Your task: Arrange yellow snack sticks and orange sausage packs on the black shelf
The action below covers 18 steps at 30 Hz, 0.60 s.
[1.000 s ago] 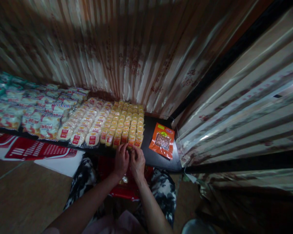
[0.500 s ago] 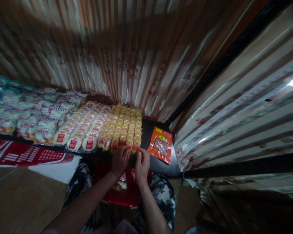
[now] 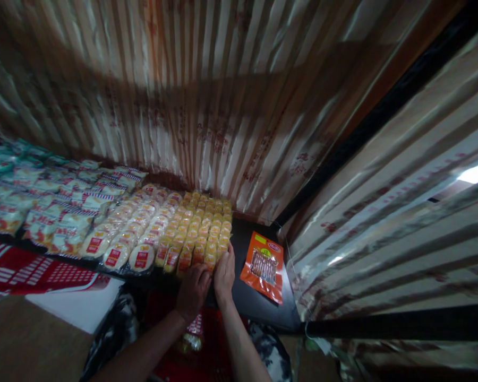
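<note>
Rows of small yellow-and-red snack packets (image 3: 201, 233) lie on a dark shelf (image 3: 258, 307). My left hand (image 3: 193, 291) rests at the near end of these rows, fingers curled over the front packets. My right hand (image 3: 224, 271) lies beside it, fingers flat and together along the right edge of the rightmost row. What either hand grips, if anything, is hidden. An orange packet with a clear window (image 3: 263, 266) lies flat just right of my right hand.
Round white-and-red packets (image 3: 129, 239) and bagged snacks (image 3: 43, 212) fill the shelf to the left. Striped curtains (image 3: 207, 101) hang behind and at the right. A red crate (image 3: 199, 334) sits under the shelf, red-and-white printed sheets (image 3: 35, 270) on the floor at left.
The view has tilted, so the shelf sits lower in frame. My right hand has gone from a pinch at the front of the rows to lying flat along the rightmost row's edge.
</note>
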Available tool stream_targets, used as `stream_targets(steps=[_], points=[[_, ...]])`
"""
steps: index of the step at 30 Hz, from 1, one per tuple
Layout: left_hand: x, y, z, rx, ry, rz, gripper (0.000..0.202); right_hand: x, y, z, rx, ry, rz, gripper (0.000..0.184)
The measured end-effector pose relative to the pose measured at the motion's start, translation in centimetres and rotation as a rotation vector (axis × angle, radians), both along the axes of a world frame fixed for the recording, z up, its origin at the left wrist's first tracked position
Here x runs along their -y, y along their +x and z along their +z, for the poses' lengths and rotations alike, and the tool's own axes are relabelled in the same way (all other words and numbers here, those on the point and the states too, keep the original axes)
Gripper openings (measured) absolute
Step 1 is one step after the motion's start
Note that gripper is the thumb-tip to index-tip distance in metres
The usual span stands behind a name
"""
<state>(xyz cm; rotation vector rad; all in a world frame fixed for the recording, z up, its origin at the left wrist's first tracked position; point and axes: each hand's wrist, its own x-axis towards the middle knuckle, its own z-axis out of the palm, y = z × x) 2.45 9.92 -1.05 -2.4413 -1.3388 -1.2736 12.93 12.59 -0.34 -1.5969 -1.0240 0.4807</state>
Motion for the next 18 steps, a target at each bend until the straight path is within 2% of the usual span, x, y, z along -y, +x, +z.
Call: stream_targets(steps=[12, 18], points=[[0.2, 0.0, 0.9, -0.035, 0.030, -0.018, 0.018, 0.2, 1.1, 0.4, -0.009, -0.041, -0.013, 0.061], [-0.3, 0.2, 0.4, -0.054, -0.009, -0.060, 0.021, -0.2, 0.6, 0.0, 0.027, -0.031, 0.016, 0.059]])
